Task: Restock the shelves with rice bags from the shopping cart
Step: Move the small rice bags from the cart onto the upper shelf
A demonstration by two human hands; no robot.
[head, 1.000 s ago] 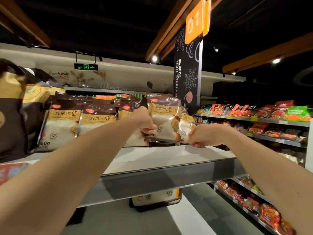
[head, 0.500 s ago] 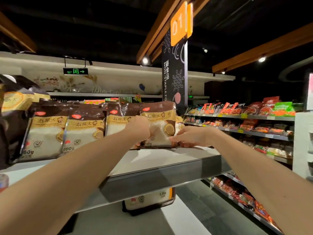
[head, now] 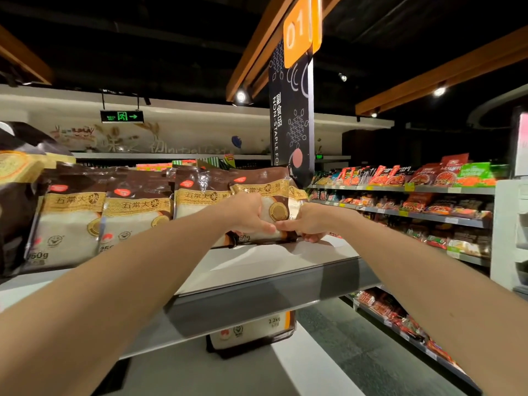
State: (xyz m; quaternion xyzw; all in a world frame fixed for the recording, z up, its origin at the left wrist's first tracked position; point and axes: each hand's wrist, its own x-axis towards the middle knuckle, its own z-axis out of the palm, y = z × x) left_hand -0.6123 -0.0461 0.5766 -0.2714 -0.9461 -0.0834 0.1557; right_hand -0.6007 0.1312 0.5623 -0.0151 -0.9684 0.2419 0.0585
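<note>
Under the front lip of the shelf [head: 271, 261] lies a larger bag [head: 251, 330], right where anything sliding off that lip would probably land. Further in, near the shelf's right end, both hands hold one rice bag [head: 264, 178]. The left hand [head: 248, 215] has its fingers curled over the bag's lower front, and the right hand [head: 310, 222] pinches its lower right corner. The bag stands almost upright, but whether its base is fully down on the shelf cannot be told. The main risk is release: a soft pack standing on a narrow base may slump forward towards the lip, or topple off the shelf's open right end, where nothing visible would stop it. A hard pinch at the corner could also strain the seam. Further along the shelf to the left, the row of matching bags [head: 134, 218] leans loosely, so a sideways shove might knock its nearest member askew. The shopping cart is out of view.
</note>
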